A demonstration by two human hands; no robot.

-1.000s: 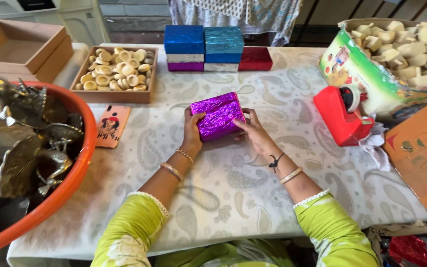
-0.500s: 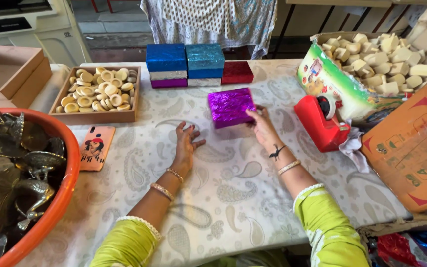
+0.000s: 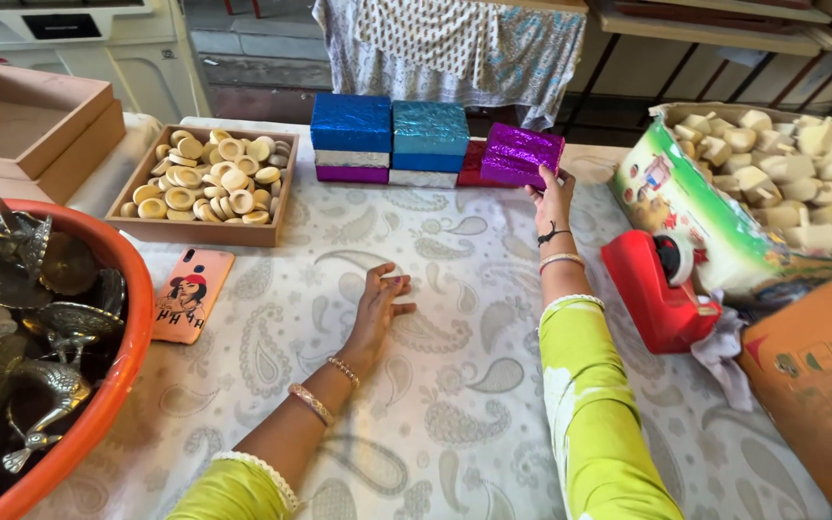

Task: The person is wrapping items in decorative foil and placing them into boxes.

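The purple box [image 3: 522,154] is now sitting far out at the back of the worktop [image 3: 455,385], where half a second ago it was lying close in front of the person, and a second ago both hands were pressing it at its sides. The right hand [image 3: 552,200] is stretching out at arm's length and gripping the box's near right corner, setting it on top of the red box [image 3: 472,164] at the right end of the row. Judging by that, the wrapping looks finished and the box is joining the done ones.

Just left of the right hand's box, the teal box [image 3: 430,135] and the blue box [image 3: 351,123] are standing on a silver and a purple one. The left hand [image 3: 379,306] is lying flat and empty on the worktop, fingers spread, well back from the row.

Right of the outstretched arm, the red tape dispenser [image 3: 662,294] is standing near a carton of pale blocks [image 3: 801,164]. Left of the left hand, a phone [image 3: 185,294] is lying, with a tray of wooden rings [image 3: 209,178] beyond it and an orange tub [image 3: 113,385] of metal figures nearest the person.
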